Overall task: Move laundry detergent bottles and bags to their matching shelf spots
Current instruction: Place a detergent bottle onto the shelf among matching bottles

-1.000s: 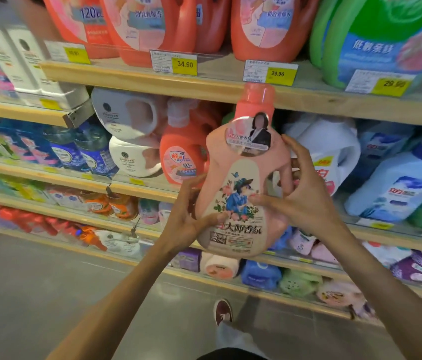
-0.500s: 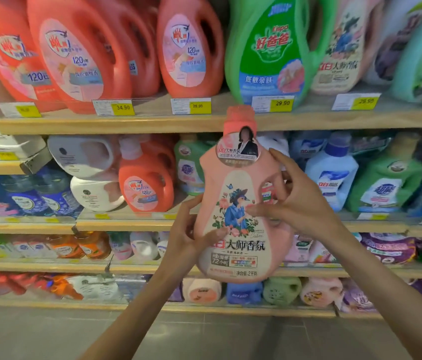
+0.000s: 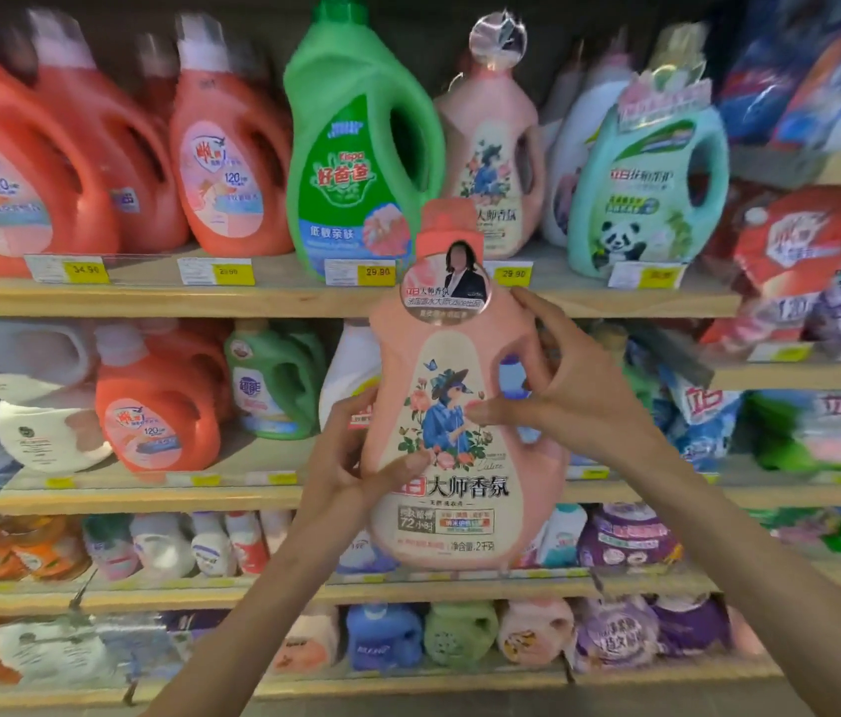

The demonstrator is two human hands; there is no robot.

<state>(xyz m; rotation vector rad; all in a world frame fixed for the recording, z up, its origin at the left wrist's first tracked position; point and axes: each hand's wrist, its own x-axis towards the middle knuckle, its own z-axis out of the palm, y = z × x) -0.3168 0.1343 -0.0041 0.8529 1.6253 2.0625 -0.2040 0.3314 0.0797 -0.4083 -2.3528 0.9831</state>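
Below the matching shelved bottle (image 3: 496, 157), left hand (image 3: 341, 468) and right hand (image 3: 573, 401) grip a pink detergent bottle (image 3: 460, 509) upright.

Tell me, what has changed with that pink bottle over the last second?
The pink bottle has moved right along the top shelf and slightly up: its cap, earlier below the red bottles, now sits in front of a matching pink bottle standing there. The left hand and right hand still grip its sides; it stays upright.
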